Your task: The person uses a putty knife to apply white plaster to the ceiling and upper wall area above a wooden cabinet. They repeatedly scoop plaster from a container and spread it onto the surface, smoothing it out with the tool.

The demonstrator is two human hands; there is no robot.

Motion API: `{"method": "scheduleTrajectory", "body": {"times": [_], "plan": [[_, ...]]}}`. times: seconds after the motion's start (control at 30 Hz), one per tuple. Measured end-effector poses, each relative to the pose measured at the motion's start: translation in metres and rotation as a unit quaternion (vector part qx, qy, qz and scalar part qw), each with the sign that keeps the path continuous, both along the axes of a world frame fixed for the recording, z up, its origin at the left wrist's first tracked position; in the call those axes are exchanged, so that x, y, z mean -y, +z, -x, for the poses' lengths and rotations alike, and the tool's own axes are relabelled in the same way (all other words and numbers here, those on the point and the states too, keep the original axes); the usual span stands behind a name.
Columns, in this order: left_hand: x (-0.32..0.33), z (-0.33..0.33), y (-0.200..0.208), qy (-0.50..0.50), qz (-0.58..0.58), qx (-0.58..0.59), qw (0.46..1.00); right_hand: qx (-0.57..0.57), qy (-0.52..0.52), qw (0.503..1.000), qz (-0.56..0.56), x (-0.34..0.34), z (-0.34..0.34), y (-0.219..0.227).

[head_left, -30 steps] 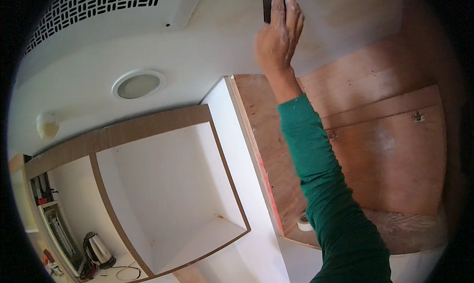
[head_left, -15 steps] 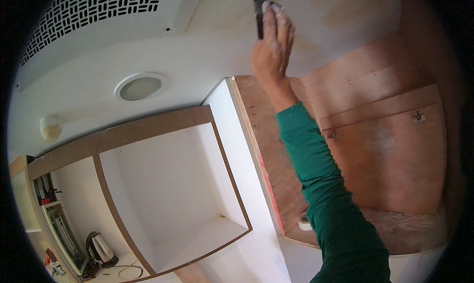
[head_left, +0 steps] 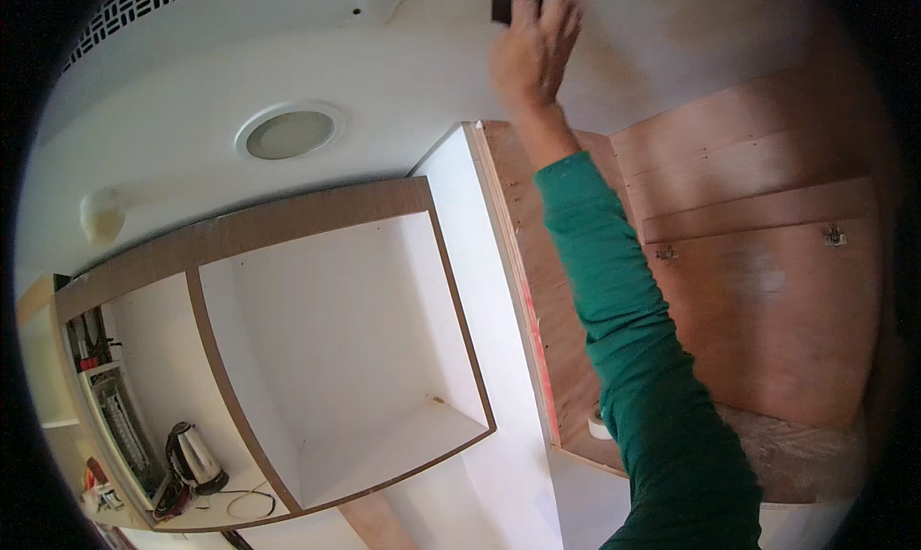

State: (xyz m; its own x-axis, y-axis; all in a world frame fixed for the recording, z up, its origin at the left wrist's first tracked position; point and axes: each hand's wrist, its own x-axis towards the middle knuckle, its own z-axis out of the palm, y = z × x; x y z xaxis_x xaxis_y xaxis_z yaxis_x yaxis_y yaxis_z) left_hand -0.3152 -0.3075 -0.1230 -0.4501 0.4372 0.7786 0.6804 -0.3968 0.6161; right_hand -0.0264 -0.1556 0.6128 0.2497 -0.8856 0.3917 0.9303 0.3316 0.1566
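My right hand [head_left: 533, 59], at the end of a green-sleeved arm, is raised to the white ceiling [head_left: 413, 80]. Its fingers are closed on a dark, flat hand tool [head_left: 502, 1], pressed up near the top edge of the picture. The fingers cover much of the tool, so its exact kind is unclear. Whitish dust marks the fingertips. Beside the hand, the ceiling shows faint yellowish-brown patches [head_left: 614, 65]. My left hand is out of the picture.
Below the arm is an open plywood cabinet [head_left: 767, 329] with hinges and a roll of tape [head_left: 599, 425]. To the left stands a brown-framed white cabinet [head_left: 336, 339] holding a kettle [head_left: 197, 459]. The ceiling carries a round light [head_left: 290, 132] and a patterned vent [head_left: 144, 8].
The hand and tool have moved up toward the picture's top edge, and the tool is now partly cut off. The view has tilted, so the cabinets sit slightly higher and farther right.
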Motion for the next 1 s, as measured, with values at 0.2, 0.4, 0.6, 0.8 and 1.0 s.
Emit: {"method": "scheduleTrajectory", "body": {"times": [0.2, 0.4, 0.6, 0.8, 1.0], "plan": [[0.010, 0.003, -0.016, 0.020, 0.004, -0.008, 1.000, 0.079, 0.025, 0.995, 0.061, -0.100, 0.054, -0.008], [-0.002, -0.001, -0.009, 0.020, -0.009, 0.002, 1.000, 0.159, 0.071, 0.967, 0.188, -0.114, 0.067, -0.045], [-0.016, 0.002, 0.010, -0.012, -0.011, 0.005, 1.000, 0.078, 0.006, 0.996, 0.048, -0.023, -0.012, -0.042], [-0.021, 0.002, 0.014, -0.036, -0.002, 0.022, 0.999, -0.001, -0.028, 0.999, -0.036, 0.058, -0.070, -0.017], [-0.018, 0.000, 0.009, -0.044, 0.011, 0.053, 0.998, -0.030, -0.059, 0.997, -0.027, 0.051, -0.063, -0.007]]}}
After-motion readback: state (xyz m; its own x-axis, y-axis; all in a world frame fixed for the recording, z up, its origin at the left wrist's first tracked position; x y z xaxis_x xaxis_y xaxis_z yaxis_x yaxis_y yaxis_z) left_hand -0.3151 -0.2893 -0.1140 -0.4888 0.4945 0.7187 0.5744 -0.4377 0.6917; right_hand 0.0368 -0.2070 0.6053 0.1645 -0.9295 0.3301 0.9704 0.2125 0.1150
